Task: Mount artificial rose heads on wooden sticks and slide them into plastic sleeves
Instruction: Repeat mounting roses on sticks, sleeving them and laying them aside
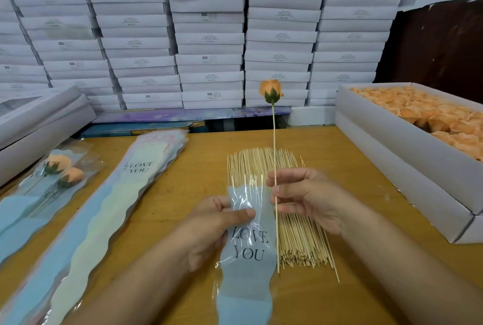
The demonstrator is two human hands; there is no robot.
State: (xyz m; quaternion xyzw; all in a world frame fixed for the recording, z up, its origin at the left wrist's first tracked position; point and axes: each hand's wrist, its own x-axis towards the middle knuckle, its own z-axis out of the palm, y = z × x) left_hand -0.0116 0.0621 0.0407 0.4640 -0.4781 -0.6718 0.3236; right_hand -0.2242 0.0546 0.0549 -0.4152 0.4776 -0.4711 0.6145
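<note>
open box of loose peach rose heads [418, 113] at right remains well stocked; sleeve stack [109, 209] and skewer pile [295, 236] likewise (much work left, by my judgement). two sleeved roses [61, 170] lie finished at left. left hand [209, 230] pinches one "love you" sleeve [248, 254]; right hand [305, 196] pinches the upright stick [274, 147] of a mounted rose [271, 90], not yet inserted.

Single head-worn wide view looks forward and down, close over the wooden table [183, 209]
</note>
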